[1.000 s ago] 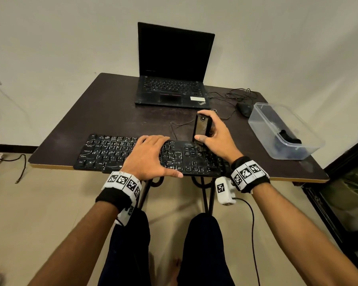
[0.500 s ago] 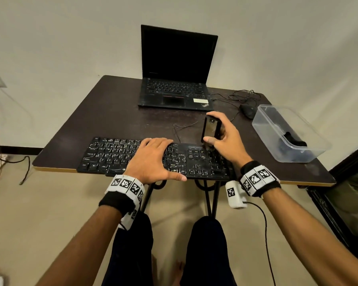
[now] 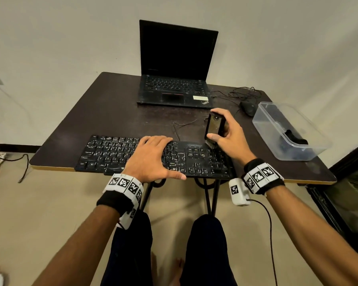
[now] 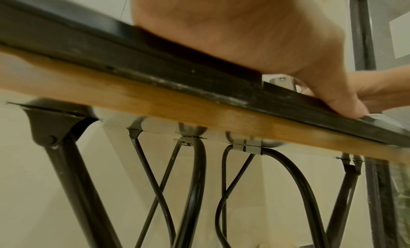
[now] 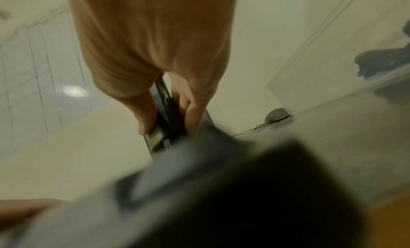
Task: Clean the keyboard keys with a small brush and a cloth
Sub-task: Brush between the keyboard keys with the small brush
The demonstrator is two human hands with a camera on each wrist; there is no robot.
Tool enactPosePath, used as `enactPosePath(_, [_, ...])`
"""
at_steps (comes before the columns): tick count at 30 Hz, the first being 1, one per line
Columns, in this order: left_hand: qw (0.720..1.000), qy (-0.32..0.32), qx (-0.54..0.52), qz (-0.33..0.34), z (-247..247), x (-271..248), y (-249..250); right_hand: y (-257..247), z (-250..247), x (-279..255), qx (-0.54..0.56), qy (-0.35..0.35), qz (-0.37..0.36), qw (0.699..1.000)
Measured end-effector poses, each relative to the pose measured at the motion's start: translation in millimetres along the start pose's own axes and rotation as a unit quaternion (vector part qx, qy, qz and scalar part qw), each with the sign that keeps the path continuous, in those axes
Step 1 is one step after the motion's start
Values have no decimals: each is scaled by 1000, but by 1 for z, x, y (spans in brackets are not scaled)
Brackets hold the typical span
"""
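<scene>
Keyboard (image 3: pixel 153 155) first: black, full-size, with white legends and a pale film of dust and smears over the caps, lying along the near edge of my dark table (image 3: pixel 112 112). I can pick out "Ctrl", "Alt" and "Shift" on a few keys; the rest are too small to read. Behind it stands an open black laptop (image 3: pixel 174 69), screen dark, with a "ThinkPad" mark at its front right corner.

My left hand (image 3: pixel 153 159) lies flat across the middle keys, fingers straight and thumb spread along the front edge — pressing, not gripping. My right hand (image 3: pixel 229 139) curls round a small brush (image 3: pixel 213 126) with a flat dark handle, thumb on the near face, fingers behind; the bristles touch the keys above the number pad. A clear plastic tub (image 3: pixel 277 141) sits to my right, something dark inside.
</scene>
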State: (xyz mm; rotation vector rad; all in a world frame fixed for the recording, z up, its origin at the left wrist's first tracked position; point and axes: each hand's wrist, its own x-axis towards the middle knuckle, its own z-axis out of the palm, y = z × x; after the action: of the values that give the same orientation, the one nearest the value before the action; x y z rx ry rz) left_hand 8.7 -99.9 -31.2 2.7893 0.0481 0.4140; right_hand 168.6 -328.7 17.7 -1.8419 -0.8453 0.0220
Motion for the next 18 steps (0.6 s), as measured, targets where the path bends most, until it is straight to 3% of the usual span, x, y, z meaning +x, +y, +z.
enactPosePath(3, [1000,5,-4,0,-1,0,-1,-1,1,-5,-10,-50,-7,999])
enactPosePath(7, [1000,-1,2,1,2,0,-2,5,-12,-2,-20,-1,3,1000])
enactPosePath(10, [1000,3,2,-1,3,1,-4,7,-15,-7,-19,-31,-6,999])
enactPosePath(14, [1000,-2,4,2,2,0,-2,13,-26,-9,2,23,15,1000])
enactPosePath(18, [1000,-2,-1,-3,1,1,-3,12,-26,-15,-19,-16,5,1000])
